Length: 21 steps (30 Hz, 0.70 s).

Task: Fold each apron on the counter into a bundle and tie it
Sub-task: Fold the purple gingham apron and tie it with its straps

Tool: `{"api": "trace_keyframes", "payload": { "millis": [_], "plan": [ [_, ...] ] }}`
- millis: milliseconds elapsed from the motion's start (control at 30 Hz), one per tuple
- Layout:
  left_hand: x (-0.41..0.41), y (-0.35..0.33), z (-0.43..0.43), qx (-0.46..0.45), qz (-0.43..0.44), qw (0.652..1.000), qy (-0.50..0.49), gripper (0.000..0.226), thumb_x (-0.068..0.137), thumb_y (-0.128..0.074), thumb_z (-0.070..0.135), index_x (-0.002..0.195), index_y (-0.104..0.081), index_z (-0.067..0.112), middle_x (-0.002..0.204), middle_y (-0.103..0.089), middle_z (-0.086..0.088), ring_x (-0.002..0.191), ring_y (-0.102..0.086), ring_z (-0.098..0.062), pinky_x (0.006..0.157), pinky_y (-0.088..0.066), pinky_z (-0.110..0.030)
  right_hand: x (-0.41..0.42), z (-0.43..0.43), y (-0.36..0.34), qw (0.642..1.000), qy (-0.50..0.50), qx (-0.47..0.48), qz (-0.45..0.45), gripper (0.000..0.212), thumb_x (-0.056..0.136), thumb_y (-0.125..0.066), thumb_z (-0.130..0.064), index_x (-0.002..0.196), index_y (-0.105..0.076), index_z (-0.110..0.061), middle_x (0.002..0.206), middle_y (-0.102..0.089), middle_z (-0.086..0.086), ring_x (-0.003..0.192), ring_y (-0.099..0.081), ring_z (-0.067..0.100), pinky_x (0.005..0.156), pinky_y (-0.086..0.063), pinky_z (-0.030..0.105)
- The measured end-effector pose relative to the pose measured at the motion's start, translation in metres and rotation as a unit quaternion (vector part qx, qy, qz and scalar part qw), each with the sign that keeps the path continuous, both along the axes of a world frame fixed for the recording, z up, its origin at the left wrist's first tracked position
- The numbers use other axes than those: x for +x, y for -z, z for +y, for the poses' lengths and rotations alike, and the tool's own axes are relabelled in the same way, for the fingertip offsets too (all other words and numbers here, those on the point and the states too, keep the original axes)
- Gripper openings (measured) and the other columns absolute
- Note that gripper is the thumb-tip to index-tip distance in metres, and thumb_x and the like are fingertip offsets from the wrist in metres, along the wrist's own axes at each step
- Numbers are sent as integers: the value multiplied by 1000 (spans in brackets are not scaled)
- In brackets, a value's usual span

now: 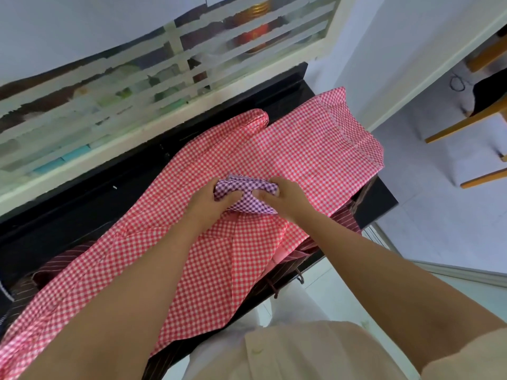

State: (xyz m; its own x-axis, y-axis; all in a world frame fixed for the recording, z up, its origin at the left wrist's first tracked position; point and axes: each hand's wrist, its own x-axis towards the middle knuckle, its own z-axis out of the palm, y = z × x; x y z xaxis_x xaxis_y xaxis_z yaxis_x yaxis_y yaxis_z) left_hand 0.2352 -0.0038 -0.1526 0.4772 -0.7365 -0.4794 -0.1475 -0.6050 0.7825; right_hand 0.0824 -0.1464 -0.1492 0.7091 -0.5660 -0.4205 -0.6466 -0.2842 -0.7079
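- I've got both hands meeting at the centre of the frame on a small purple checked bundle (245, 191), folded into a thick wad.
- My left hand (210, 202) grips the bundle's left end, thumb over the top and fingers curled under it.
- My right hand (288, 199) grips the right end, thumb pressed on the top fold, fingers wrapped round the far edge.
- A flap of the purple cloth pokes out below, between the two hands.
- The bundle sits right over a red checked apron (301, 149), which lies spread from the lower left corner up to the upper right; I can't tell whether the bundle touches it.
- The red apron's far corner, upper right, is folded back on itself, and a rounded fold humps up just above centre.
- Under the red one a dark striped apron (346, 222) peeks out at the right edge and again at lower left, a cord hanging off the front.
- All of it lies on a black worktop (82, 204) running across the middle.
- A white slatted panel (175, 78) fills the upper left.
- Pale floor tiles (439, 215) and wooden furniture legs (463, 123) show on the right.
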Motion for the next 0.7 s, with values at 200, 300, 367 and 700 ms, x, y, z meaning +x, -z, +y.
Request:
{"api": "trace_keyframes", "payload": {
  "millis": [200,300,367,700],
  "plan": [
    [-4,9,-11,33,-54,998,-19,51,88,-66,44,129,-59,15,123,-64,-5,106,-60,-20,91,-47,-31,30,-12,1,989,-43,-73,122,55,88,-65,-47,128,-50,-13,126,-51,7,113,-49,23,93,-45,36],
    [-3,9,-12,26,-46,998,-36,46,87,-68,41,123,-62,14,117,-67,-5,97,-61,-17,84,-48,-29,51,-20,-10,958,-175,-126,187,57,86,-68,-42,131,-46,-13,128,-50,8,115,-48,25,97,-44,39],
    [-4,10,-11,24,-39,998,-42,45,87,-69,40,123,-63,13,115,-68,-5,96,-62,-17,83,-48,-29,62,-24,-14,931,-241,-112,248,62,88,-66,-46,133,-45,-10,128,-51,9,115,-50,27,101,-43,42],
    [-7,-10,6,-22,-33,999,-24,24,93,-66,22,116,-64,22,108,-67,7,91,-61,-2,80,-48,-14,62,-37,-18,921,-317,60,219,48,91,-65,-41,130,-57,-14,128,-62,7,112,-60,26,100,-49,39]
  ]
}}
